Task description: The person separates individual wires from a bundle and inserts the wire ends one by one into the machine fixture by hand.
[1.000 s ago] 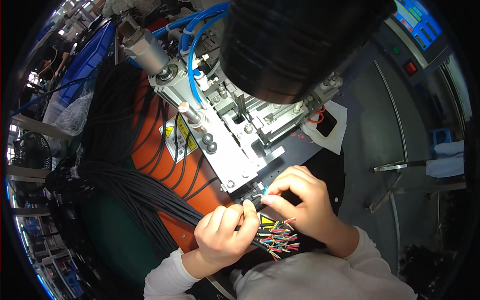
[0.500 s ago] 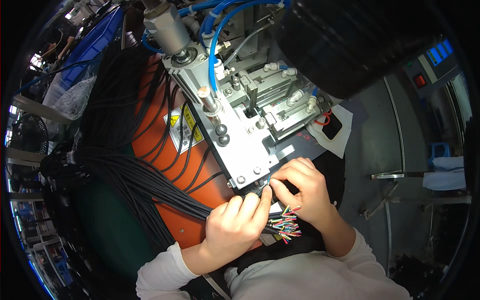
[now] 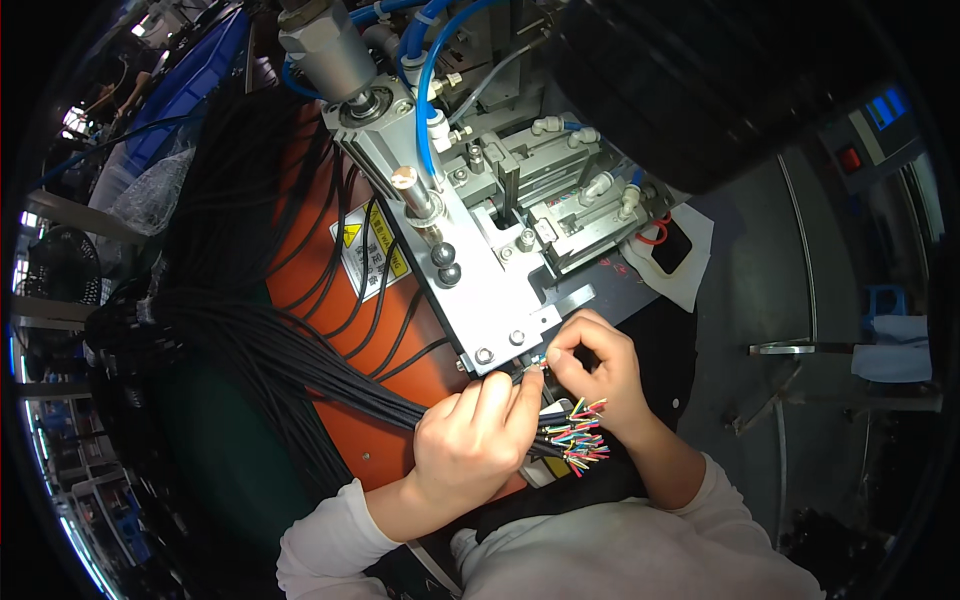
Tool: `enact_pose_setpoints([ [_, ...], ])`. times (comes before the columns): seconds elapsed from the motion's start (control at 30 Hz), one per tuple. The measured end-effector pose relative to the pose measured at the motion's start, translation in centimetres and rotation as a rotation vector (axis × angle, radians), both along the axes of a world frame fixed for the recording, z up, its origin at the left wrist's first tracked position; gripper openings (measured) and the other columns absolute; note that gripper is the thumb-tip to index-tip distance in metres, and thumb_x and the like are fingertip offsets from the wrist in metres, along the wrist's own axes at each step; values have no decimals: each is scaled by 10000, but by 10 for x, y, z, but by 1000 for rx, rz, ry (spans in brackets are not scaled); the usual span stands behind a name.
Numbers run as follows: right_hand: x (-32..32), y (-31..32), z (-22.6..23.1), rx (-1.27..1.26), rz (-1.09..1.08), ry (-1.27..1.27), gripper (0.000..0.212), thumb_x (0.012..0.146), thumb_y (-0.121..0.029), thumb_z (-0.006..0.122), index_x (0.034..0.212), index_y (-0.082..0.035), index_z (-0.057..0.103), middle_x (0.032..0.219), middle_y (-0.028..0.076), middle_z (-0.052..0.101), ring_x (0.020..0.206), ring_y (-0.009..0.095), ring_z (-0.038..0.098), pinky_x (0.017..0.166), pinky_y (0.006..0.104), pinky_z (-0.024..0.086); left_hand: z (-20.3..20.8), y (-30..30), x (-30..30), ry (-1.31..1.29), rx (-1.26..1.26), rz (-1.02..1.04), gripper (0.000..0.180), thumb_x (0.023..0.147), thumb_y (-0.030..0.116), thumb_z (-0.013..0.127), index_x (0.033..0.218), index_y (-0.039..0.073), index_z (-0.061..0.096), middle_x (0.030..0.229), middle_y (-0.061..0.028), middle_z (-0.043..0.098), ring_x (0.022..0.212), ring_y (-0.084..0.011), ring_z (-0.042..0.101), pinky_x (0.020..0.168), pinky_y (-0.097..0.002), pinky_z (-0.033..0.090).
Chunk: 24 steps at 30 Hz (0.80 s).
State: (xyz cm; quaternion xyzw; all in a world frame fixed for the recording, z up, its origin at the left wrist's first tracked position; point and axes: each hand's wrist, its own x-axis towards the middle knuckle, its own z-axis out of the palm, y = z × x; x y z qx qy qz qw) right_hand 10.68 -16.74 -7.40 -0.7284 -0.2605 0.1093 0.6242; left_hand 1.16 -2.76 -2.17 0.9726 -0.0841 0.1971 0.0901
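Observation:
My left hand (image 3: 470,440) grips a thick bundle of black cables (image 3: 300,350) near their stripped ends. Thin coloured wires (image 3: 578,438) fan out from those ends, just under my right hand (image 3: 600,370). My right hand pinches a single thin wire end and holds it against the front corner of a grey metal machine plate (image 3: 490,300). Both hands sit close together at that corner. The wire tip itself is too small to make out.
The cable bundle drapes left across an orange machine body (image 3: 320,230) with a yellow warning label (image 3: 372,250). Above stand a pneumatic cylinder (image 3: 330,50) with blue air hoses (image 3: 430,60) and a large black housing (image 3: 700,80). A grey metal surface (image 3: 780,300) lies to the right.
The view has shifted slightly and closed in on the machine. My hands stay at the plate's corner; the right hand's fingers have pressed nearer the plate edge.

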Motion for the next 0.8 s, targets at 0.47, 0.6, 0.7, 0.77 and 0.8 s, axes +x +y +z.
enact_pose_setpoints([
  [0.47,-2,-2,-2,26,20,206,108,829,-81,658,832,8,596,778,54,608,760,155,578,725,277,455,15,0,-9,60,58,73,186,715,61,661,897,39,688,716,10,534,595,-97,539,508,-238,409],
  [0.6,3,-9,-2,150,62,303,87,810,-41,681,847,3,615,858,62,644,788,145,588,749,271,458,13,-4,-12,78,162,122,150,733,66,675,877,24,679,696,7,520,543,-106,520,485,-236,399],
  [0.7,14,-24,18,244,425,-2,162,754,23,698,912,0,671,894,93,658,854,207,628,769,304,478,14,3,-10,93,66,81,137,761,87,680,888,34,683,678,-1,505,514,-107,500,474,-229,391],
  [0.77,17,-26,24,371,578,-77,182,731,40,713,906,-8,691,867,89,669,834,207,636,759,313,484,16,9,-11,121,15,23,154,773,117,687,909,45,689,718,-4,540,542,-113,519,505,-225,406],
  [0.8,15,-26,25,356,514,-70,177,718,51,731,879,-12,695,831,81,674,805,194,641,736,289,487,18,11,-9,146,-39,-42,172,784,147,694,931,57,696,758,-6,574,569,-118,537,536,-222,422],
])
